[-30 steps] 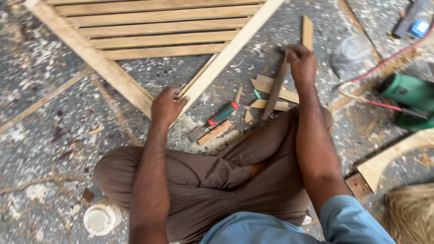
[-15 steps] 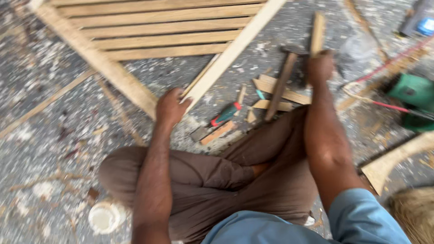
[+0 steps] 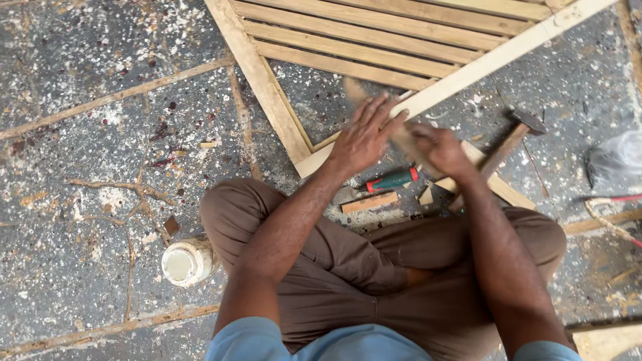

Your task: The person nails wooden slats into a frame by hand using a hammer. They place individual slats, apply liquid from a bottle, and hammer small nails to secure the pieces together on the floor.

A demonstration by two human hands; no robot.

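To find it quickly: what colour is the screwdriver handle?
Green with a red collar, on the screwdriver; head view.

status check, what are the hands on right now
Left hand spread on the wooden frame corner. Right hand gripping a blurred wood strip at the same corner. Hammer and screwdriver lie close by on the floor.

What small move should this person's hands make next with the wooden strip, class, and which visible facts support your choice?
Probably lower the wooden strip onto the slatted frame at its near corner. The right hand grips the strip's near end and the left hand steadies it just above the frame's corner. The strip is blurred, so its exact seating is unclear.
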